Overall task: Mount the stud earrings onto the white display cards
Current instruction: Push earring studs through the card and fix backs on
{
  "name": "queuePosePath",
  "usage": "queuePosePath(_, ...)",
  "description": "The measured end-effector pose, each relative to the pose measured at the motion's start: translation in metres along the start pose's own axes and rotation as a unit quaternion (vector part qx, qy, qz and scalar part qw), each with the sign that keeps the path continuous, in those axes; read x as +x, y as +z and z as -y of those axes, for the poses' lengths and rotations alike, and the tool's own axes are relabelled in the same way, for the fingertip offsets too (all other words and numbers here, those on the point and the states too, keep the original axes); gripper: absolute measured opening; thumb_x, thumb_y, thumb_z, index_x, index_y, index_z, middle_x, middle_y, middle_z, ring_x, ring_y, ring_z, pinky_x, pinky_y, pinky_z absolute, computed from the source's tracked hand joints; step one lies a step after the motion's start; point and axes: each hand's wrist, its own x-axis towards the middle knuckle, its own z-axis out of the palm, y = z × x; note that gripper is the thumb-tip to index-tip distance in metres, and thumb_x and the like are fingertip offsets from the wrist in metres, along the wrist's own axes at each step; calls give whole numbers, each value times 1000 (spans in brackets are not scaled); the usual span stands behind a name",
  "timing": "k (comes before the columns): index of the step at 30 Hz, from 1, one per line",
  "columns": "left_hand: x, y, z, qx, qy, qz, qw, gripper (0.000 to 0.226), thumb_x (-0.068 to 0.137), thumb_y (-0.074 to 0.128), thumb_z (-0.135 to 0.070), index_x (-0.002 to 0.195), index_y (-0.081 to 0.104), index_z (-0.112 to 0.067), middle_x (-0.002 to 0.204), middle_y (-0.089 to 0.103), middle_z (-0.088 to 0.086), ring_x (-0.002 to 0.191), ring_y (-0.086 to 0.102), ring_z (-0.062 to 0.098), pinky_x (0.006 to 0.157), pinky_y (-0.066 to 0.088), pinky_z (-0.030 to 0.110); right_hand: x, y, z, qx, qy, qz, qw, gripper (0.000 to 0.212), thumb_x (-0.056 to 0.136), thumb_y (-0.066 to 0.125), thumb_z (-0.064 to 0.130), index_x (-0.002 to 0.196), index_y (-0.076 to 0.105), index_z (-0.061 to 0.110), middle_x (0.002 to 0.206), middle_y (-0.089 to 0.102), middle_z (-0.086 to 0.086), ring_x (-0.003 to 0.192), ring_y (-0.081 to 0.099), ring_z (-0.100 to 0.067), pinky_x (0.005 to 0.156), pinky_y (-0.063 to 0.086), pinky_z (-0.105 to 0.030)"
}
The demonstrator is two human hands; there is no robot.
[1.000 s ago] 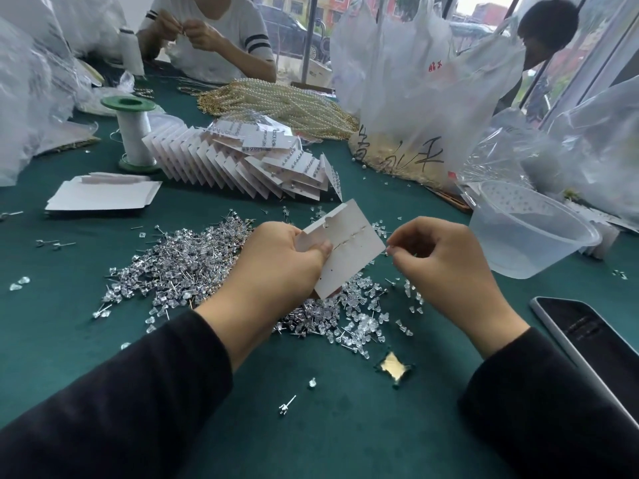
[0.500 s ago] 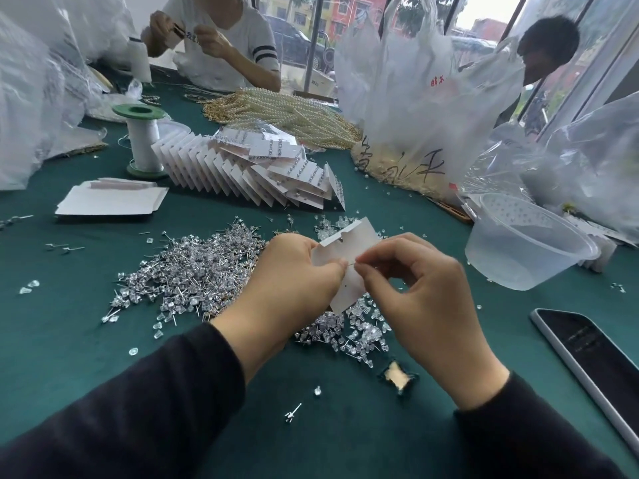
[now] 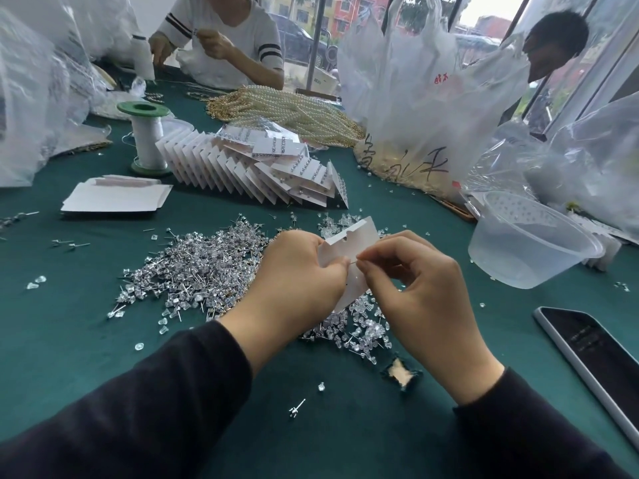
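While my left grip (image 3: 297, 281) pinches a white paper display card (image 3: 356, 236) above the green desk (image 3: 69, 340), my right grip (image 3: 422, 292) pinches what seems a thin silver stud earring (image 3: 352, 262) against it. Fanned filled white cards (image 3: 262, 174) behind: done. Heap of loose silver studs (image 3: 193, 271): left.

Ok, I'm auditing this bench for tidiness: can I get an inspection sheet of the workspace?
Surface: green cloth, one torn spot by the right wrist.
Job's things: card in both hands; stud pile under them; filled cards fanned behind; flat white stack at left.
Clutter: tub, phone, spool, bags, pearl strands, stray studs.
Hands: left hand grips the card; right hand pinches a stud at it.
Cables: nothing seen.
Surroundings: two people across the table, windows behind.
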Motion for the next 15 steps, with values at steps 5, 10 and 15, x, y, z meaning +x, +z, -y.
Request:
queuePosePath(5, 0, -1, -1, 35, 27, -8, 999, 25, 83, 60, -16, 66, 60, 1, 65, 62, 14, 56, 49, 23, 50, 35, 26, -1, 0, 1, 21, 19, -1, 1000, 11, 75, 68, -4, 76, 69, 7, 74, 64, -2, 69, 61, -7, 66, 48, -13)
queuePosePath(10, 0, 0, 0, 54, 46, -17, 997, 21, 83, 61, -19, 71, 64, -2, 71, 67, 13, 66, 62, 27, 53, 42, 27, -1, 1, 1, 33, 37, -5, 999, 10, 76, 69, -2, 75, 69, 8, 73, 65, -2, 68, 61, -7, 65, 46, -12)
queuePosePath(15, -1, 0, 0, 62, 54, -20, 996, 22, 83, 60, -19, 70, 63, -1, 68, 66, 13, 63, 60, 27, 52, 42, 29, -2, 3, 1, 23, 28, 1, 999, 10, 75, 69, -3, 75, 70, 7, 73, 64, -2, 68, 61, -8, 65, 48, -16)
